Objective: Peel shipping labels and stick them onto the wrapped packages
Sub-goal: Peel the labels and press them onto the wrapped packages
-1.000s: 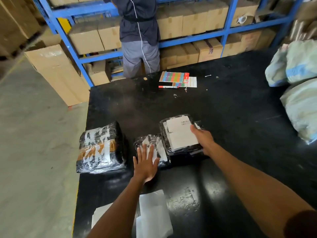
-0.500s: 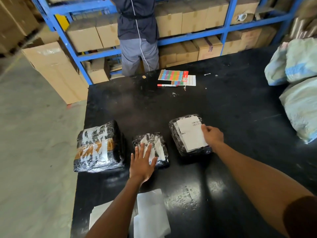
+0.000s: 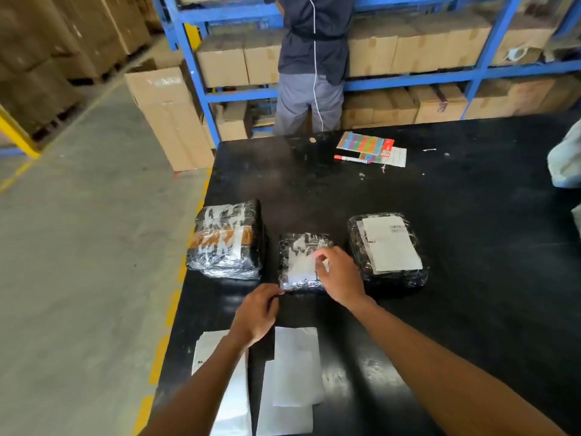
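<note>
At centre of tabletop [image 3: 471, 199]: right hand [image 3: 341, 278] fingers curled over middle package [image 3: 298, 262]; left hand [image 3: 256, 313] pinches its 7 o'clock corner. Risk: slick wrap, package slides, label creases.

Black table [image 3: 471, 278]: three wrapped packages [image 3: 228, 240] (mid-table row), label sheets [image 3: 295, 366], marker [image 3: 350, 158], coloured card [image 3: 364, 143].

Bare black counter [image 3: 471, 309] fills the frame's right; three wrapped packages [image 3: 228, 240] block mid-frame, loose label sheets [image 3: 295, 366] lie lower centre.

Head view (close) — looks forward and down at table [image 3: 471, 247].
</note>
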The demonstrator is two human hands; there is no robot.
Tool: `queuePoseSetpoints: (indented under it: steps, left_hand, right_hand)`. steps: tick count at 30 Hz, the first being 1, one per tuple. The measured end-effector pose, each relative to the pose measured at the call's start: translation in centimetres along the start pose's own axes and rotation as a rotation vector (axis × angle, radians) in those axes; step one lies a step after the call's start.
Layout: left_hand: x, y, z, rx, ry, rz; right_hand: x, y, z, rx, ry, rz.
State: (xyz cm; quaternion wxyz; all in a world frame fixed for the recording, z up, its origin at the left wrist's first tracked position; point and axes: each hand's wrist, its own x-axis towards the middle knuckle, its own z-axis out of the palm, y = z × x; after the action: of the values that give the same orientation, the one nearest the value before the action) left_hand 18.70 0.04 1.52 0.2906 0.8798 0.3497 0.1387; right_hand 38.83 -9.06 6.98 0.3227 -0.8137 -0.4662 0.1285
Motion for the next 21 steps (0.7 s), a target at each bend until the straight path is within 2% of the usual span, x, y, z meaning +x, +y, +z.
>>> queuePoseSetpoints:
  steps: [3, 6, 9, 11, 13, 16, 21]
  left_hand:
    - [-4.3, -2.9, -2.0, -0.06, 0.157, -0.111]
    - [-8.8, -5.9, -3.2, -0.061, 0.221, -0.302]
    - [-12.8, -8.4, -2.9, -0.079, 0.205, -0.482]
    - [-14.5, -8.8, -2.2, -0.214, 0.18, -0.567]
    - [-15.2, -8.5, -1.6, -0.337, 0.162, -0.588]
    - [-15.3, -8.4, -0.9, -0.355, 0.15, -0.57]
    - [-15.2, -8.4, -0.9, -0.389, 0.139, -0.619]
  right_hand:
    - [-2.3, -3.5, 4.3, 0.128, -0.294, -0.064]
    - [-4.6, -5.9, 8.3, 0.193, -0.635, 0.035]
    - [-6.4, -7.4, 11.3, 0.16, -0.794, 0.143]
    - [-7.4, -8.3, 12.9, 0.159, -0.829, 0.241]
    - [-8.1, -8.6, 14.5, 0.144, -0.77, 0.337]
    - [-8.9, -9.0, 15.7, 0.046, -0.685, 0.405]
    - [-8.4, -9.1, 14.9, -0.064, -0.609, 0.418]
